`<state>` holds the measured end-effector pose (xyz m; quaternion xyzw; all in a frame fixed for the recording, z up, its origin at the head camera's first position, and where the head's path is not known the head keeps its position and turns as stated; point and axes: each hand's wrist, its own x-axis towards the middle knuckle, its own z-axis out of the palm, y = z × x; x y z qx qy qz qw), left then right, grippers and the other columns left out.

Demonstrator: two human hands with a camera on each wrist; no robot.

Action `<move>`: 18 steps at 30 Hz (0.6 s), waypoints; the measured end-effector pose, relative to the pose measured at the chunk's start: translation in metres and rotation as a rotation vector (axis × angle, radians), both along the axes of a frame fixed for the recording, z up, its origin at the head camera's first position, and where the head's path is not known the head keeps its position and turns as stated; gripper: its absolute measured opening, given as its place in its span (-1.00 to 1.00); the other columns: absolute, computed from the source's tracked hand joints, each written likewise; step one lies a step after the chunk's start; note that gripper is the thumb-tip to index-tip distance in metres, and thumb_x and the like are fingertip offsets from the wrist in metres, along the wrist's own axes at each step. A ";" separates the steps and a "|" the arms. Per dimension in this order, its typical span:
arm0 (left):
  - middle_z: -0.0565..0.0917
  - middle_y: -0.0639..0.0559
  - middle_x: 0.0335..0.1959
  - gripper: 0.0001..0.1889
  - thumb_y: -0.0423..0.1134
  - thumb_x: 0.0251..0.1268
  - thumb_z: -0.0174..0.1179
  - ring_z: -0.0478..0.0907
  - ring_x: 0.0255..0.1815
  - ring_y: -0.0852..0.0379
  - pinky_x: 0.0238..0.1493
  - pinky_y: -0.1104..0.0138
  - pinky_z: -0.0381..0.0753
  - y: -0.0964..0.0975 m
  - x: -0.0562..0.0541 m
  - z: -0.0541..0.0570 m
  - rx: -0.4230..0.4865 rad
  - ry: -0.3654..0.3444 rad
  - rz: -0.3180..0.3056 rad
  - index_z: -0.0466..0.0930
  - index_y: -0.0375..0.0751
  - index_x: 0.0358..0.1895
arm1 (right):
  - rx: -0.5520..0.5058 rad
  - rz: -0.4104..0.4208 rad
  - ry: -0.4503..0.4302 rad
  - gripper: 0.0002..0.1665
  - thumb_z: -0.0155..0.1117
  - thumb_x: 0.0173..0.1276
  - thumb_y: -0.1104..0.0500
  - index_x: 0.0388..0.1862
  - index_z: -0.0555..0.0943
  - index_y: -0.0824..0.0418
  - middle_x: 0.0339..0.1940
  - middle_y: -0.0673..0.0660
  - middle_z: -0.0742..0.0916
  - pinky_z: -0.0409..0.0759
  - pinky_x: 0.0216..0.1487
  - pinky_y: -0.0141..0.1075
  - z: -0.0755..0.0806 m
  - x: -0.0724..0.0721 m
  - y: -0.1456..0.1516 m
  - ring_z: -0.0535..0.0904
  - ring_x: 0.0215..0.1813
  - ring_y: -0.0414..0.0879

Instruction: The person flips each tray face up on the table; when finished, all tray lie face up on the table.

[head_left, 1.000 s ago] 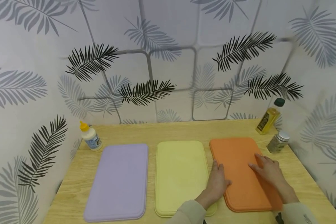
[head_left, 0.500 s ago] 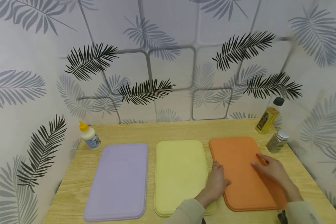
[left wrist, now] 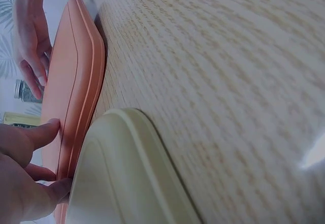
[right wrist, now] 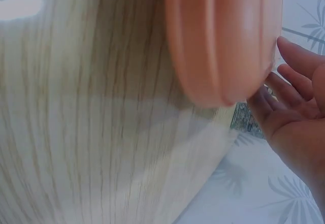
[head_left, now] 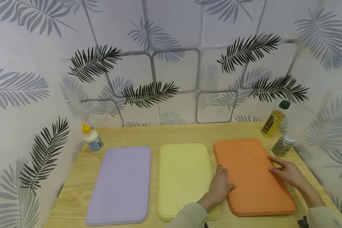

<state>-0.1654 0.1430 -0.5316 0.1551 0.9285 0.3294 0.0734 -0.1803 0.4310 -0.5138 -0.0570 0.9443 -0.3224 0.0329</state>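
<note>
A thick orange board (head_left: 249, 180) with rounded corners and a grooved rim lies flat on the right of the table. My left hand (head_left: 218, 186) holds its left edge, thumb on the top face and fingers against the side. At the opposite edge, my right hand (head_left: 289, 172) has its thumb on the top and its fingers along the side. The right wrist view shows this thumb and these fingers (right wrist: 287, 89) at the board's rim (right wrist: 228, 41). Under my left wrist lies the yellow board (head_left: 185, 177). A lilac board (head_left: 122, 183) lies farther left.
On the wooden table (head_left: 171, 134), a white bottle with a yellow nozzle (head_left: 92, 139) stands at the back left. An oil bottle (head_left: 273, 122) and a silver-capped jar (head_left: 283, 145) stand at the back right, near my right hand. Leaf-patterned walls (head_left: 174, 63) enclose the table.
My right hand has moved right, from over the orange board's top face to its right edge. My left hand has stayed at the left edge. The boards look unmoved.
</note>
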 end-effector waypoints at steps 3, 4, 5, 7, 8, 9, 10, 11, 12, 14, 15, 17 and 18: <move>0.24 -0.29 0.43 -0.29 -0.08 0.12 0.40 0.26 0.41 0.00 0.26 0.43 0.39 0.001 -0.001 -0.003 -0.015 0.020 -0.004 0.40 -0.40 0.29 | -0.033 0.011 0.016 -0.33 0.25 0.38 0.18 0.29 0.32 0.59 0.18 0.63 0.45 0.63 -0.34 -0.39 0.000 0.002 0.004 0.70 -0.26 -0.22; 0.24 -0.28 0.43 -0.28 -0.07 0.11 0.40 0.26 0.41 0.00 0.26 0.44 0.39 0.001 -0.001 -0.003 -0.018 0.023 -0.005 0.40 -0.39 0.29 | -0.044 0.011 0.013 -0.35 0.24 0.38 0.19 0.28 0.33 0.60 0.18 0.63 0.45 0.63 -0.34 -0.41 0.000 0.003 0.005 0.66 -0.27 -0.35; 0.24 -0.28 0.43 -0.28 -0.07 0.11 0.40 0.26 0.41 0.00 0.26 0.43 0.40 0.001 -0.001 -0.004 -0.021 0.026 -0.008 0.40 -0.39 0.29 | -0.064 0.014 0.003 -0.35 0.24 0.38 0.20 0.27 0.32 0.61 0.17 0.64 0.45 0.64 -0.34 -0.40 0.002 0.003 0.007 0.61 -0.28 -0.43; 0.23 -0.28 0.43 -0.27 -0.06 0.10 0.41 0.24 0.42 0.00 0.26 0.43 0.39 0.001 -0.002 -0.004 -0.021 0.025 -0.013 0.40 -0.38 0.29 | -0.113 0.024 -0.022 -0.37 0.21 0.40 0.23 0.27 0.30 0.64 0.18 0.67 0.42 0.67 -0.34 -0.36 0.004 0.003 0.009 0.57 -0.26 -0.49; 0.23 -0.27 0.44 -0.27 -0.06 0.09 0.41 0.23 0.43 0.00 0.27 0.43 0.39 0.001 -0.002 -0.004 -0.018 0.019 -0.014 0.40 -0.38 0.29 | -0.132 0.030 -0.037 -0.37 0.20 0.40 0.24 0.27 0.29 0.65 0.19 0.68 0.40 0.68 -0.33 -0.35 0.006 0.002 0.010 0.56 -0.24 -0.50; 0.22 -0.26 0.44 -0.26 -0.06 0.10 0.41 0.22 0.43 0.01 0.28 0.43 0.38 0.001 -0.002 -0.004 -0.015 0.010 -0.015 0.40 -0.37 0.30 | -0.152 0.033 -0.053 -0.36 0.20 0.41 0.24 0.27 0.28 0.66 0.20 0.69 0.39 0.69 -0.32 -0.34 0.008 0.002 0.011 0.56 -0.23 -0.50; 0.21 -0.26 0.45 -0.26 -0.05 0.10 0.41 0.21 0.44 0.01 0.28 0.43 0.38 0.001 -0.002 -0.004 -0.016 0.006 -0.017 0.39 -0.37 0.30 | -0.173 0.036 -0.069 -0.35 0.19 0.41 0.24 0.28 0.26 0.67 0.20 0.69 0.38 0.69 -0.31 -0.32 0.010 0.001 0.012 0.56 -0.22 -0.49; 0.21 -0.26 0.45 -0.26 -0.05 0.10 0.41 0.21 0.44 0.01 0.28 0.43 0.37 0.001 -0.003 -0.003 -0.016 0.001 -0.019 0.39 -0.37 0.31 | -0.190 0.040 -0.083 -0.35 0.19 0.41 0.24 0.28 0.25 0.67 0.21 0.69 0.37 0.70 -0.31 -0.31 0.012 0.000 0.013 0.58 -0.22 -0.46; 0.22 -0.26 0.45 -0.25 -0.05 0.09 0.41 0.21 0.44 0.01 0.28 0.43 0.37 0.001 -0.003 -0.003 -0.022 0.001 -0.021 0.39 -0.37 0.31 | -0.199 0.041 -0.097 -0.33 0.20 0.41 0.24 0.29 0.24 0.67 0.21 0.69 0.38 0.70 -0.30 -0.31 0.015 -0.001 0.014 0.60 -0.22 -0.44; 0.22 -0.27 0.44 -0.25 -0.04 0.09 0.41 0.21 0.44 0.00 0.29 0.42 0.37 0.000 -0.003 -0.001 -0.025 -0.008 -0.023 0.39 -0.37 0.31 | -0.214 0.043 -0.123 -0.31 0.21 0.40 0.24 0.31 0.22 0.66 0.19 0.68 0.40 0.71 -0.29 -0.29 0.019 -0.004 0.015 0.64 -0.23 -0.38; 0.22 -0.27 0.44 -0.25 -0.04 0.09 0.41 0.22 0.43 0.00 0.29 0.42 0.37 0.000 -0.004 0.000 -0.027 -0.011 -0.024 0.39 -0.37 0.31 | -0.220 0.036 -0.137 -0.29 0.22 0.39 0.23 0.32 0.21 0.65 0.18 0.67 0.42 0.71 -0.29 -0.28 0.022 -0.005 0.015 0.67 -0.25 -0.34; 0.24 -0.28 0.43 -0.24 -0.03 0.08 0.41 0.24 0.42 -0.01 0.29 0.41 0.37 -0.001 -0.004 0.002 -0.025 -0.020 -0.024 0.39 -0.37 0.30 | -0.218 0.029 -0.151 -0.27 0.24 0.38 0.22 0.34 0.21 0.63 0.16 0.66 0.45 0.71 -0.30 -0.25 0.026 -0.006 0.014 0.70 -0.28 -0.24; 0.24 -0.28 0.43 -0.24 -0.03 0.08 0.41 0.26 0.41 -0.01 0.28 0.41 0.38 -0.001 -0.004 0.003 -0.024 -0.022 -0.025 0.39 -0.37 0.30 | -0.221 0.026 -0.161 -0.26 0.24 0.38 0.22 0.35 0.20 0.62 0.15 0.65 0.47 0.72 -0.30 -0.24 0.028 -0.007 0.014 0.71 -0.28 -0.20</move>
